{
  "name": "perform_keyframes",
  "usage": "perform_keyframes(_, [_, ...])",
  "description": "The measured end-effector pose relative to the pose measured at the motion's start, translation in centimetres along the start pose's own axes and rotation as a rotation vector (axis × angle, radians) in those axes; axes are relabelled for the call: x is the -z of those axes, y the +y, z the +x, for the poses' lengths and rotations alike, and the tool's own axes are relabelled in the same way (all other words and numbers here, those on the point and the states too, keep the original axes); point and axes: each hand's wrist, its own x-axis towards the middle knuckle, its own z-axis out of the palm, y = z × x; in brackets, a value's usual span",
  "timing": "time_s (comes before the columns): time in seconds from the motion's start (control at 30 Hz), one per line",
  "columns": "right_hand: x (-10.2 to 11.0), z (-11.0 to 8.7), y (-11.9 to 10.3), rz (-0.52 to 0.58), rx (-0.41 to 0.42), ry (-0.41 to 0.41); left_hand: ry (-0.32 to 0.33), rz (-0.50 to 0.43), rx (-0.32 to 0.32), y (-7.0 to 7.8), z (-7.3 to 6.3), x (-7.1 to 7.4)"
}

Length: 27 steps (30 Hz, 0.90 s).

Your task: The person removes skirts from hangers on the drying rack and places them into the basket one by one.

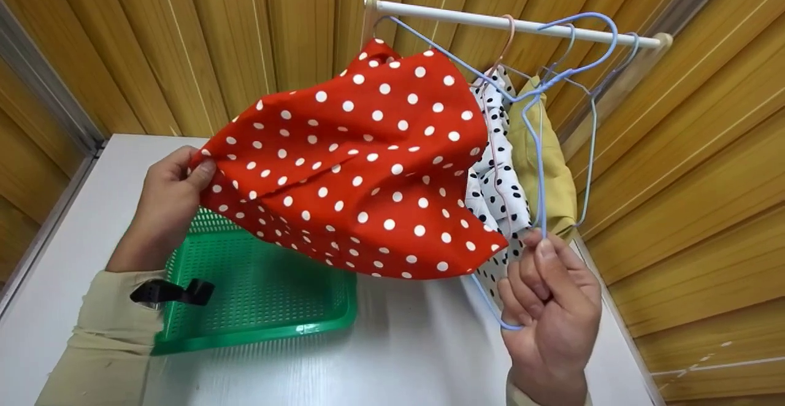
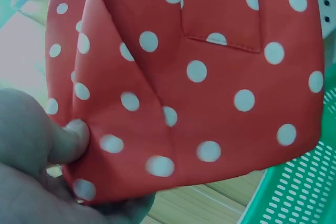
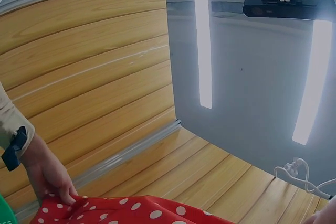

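In the head view a red garment with white dots is spread in the air between my hands. My left hand pinches its left edge between thumb and fingers; the left wrist view shows a stitched pocket on the red cloth. A blue wire hanger stands to the garment's right, its hook pointing up in front of the rail. My right hand pinches the hanger's wire, with the other fingers curled. Part of the hanger is hidden behind the red cloth.
Behind, a white rail carries a white garment with black dots on a pink hanger and a yellow garment. A green perforated basket stands on the white table under the red cloth. Wood-panelled walls enclose the table.
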Motion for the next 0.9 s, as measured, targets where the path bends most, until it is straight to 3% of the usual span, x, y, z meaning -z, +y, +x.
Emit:
perform_keyframes(0.1, [0.0, 0.0, 0.0, -0.033, -0.002, 0.023, -0.024, -0.068, -0.021, 0.1, 0.0, 0.8])
perform_keyframes(0.23, [-0.2, -0.1, 0.0, -0.155, -0.018, 0.094, -0.04, -0.152, -0.039, -0.1, -0.1, 1.7])
perform_keyframes(0.43, [-0.4, -0.1, 0.1, -0.155, -0.003, 0.099, -0.036, -0.3, -0.061, -0.9, -0.6, 2.7])
perform_keyframes(0.57, [-0.4, -0.1, 0.2, -0.151, 0.015, 0.088, -0.022, -0.336, -0.065, -1.2, -0.9, 3.3])
perform_keyframes(0.83, [0.2, 0.1, 0.6, -0.065, 0.076, 0.011, -0.001, -0.393, 0.028, -2.2, -1.3, 5.4])
perform_keyframes(0.9, [0.3, 0.1, 0.7, -0.089, 0.083, 0.008, -0.011, -0.351, 0.075, -2.8, -1.4, 6.1])
